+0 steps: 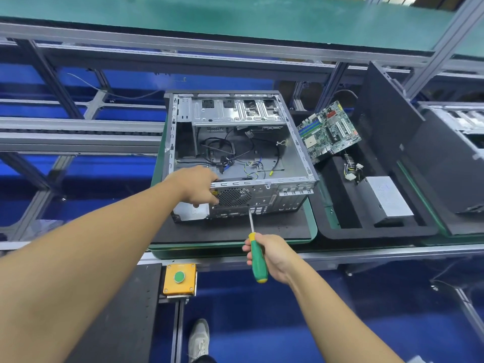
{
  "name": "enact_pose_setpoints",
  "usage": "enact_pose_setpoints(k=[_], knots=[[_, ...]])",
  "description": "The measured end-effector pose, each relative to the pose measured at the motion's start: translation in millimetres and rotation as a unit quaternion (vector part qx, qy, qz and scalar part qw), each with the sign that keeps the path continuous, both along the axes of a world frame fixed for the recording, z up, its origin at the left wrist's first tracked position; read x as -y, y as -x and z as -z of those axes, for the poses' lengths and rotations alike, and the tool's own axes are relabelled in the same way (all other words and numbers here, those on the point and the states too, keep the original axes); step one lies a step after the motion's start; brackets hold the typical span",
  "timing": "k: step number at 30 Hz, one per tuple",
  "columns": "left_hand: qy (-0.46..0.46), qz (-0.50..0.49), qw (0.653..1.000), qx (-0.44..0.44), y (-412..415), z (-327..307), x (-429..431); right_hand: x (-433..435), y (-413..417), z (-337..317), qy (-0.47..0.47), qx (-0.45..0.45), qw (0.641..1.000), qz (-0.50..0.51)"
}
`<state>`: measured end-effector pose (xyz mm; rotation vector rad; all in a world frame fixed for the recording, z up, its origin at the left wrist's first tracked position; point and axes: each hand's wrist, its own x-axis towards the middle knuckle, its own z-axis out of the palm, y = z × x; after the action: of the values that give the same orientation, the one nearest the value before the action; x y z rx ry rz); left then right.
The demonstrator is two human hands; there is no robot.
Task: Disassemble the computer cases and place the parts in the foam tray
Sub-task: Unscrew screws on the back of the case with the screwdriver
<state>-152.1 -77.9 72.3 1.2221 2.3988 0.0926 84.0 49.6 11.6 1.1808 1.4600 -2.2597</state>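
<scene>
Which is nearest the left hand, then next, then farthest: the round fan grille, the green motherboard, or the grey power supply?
1. Fan grille: on the rear of the computer case, beside the left hand.
2. Motherboard: past the case's right wall, at the far end of the foam tray.
3. Power supply: farther right, in the tray.

The computer case (288,158) is bare grey sheet metal, dully shining. The foam tray (366,233) is matt black. The screwdriver (258,258) has a glossy green-and-yellow plastic handle and a bright, smooth metal shaft. The frame rails (78,124) look like satin aluminium.
</scene>
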Motion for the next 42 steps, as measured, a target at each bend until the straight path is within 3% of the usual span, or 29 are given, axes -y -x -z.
enact_pose_setpoints(k=[3, 5, 10, 14, 19, 22, 27, 34, 42], knots=[[0.004, -0.001, 1.000, 0.006, -0.8, 0.0, 1.4, 3.3, -0.5, 4.2, -0.127, -0.004, 0.992, -0.004], [0.004, -0.006, 1.000, 0.007, -1.9, -0.8, 1.3, 2.2, 1.2, 4.1, -0.155, -0.001, 0.988, -0.013], [0.004, -0.002, 1.000, 0.018, -3.5, -2.6, 0.6, 1.2, 3.4, -3.1, -0.025, 0.019, 1.000, -0.003], [-0.011, 0.003, 1.000, 0.023, -3.9, -11.0, -2.4, 1.6, 1.3, -2.9, -0.032, 0.021, 0.999, -0.023], [-0.029, -0.019, 0.962, 0.270, -9.0, -22.8, -24.0, 4.1, -3.4, 0.8, -0.079, -0.029, 0.996, -0.020], [0.029, 0.000, 0.973, 0.229, -9.8, -22.9, -56.3, 2.6, -5.2, 1.6, -0.081, -0.032, 0.996, 0.004], [0.099, 0.015, 0.989, 0.106, -12.3, -14.0, -82.3, 0.0, -4.3, 2.8, -0.128, 0.008, 0.991, -0.038], [0.099, -0.001, 0.988, 0.118, -15.3, -17.9, -84.5, 0.7, -0.6, -2.3, 0.018, 0.020, 1.000, 0.000], [0.117, -0.019, 0.985, 0.127, -18.2, -21.8, -83.0, 0.1, -6.0, 8.1, -0.086, -0.018, 0.996, 0.001]])
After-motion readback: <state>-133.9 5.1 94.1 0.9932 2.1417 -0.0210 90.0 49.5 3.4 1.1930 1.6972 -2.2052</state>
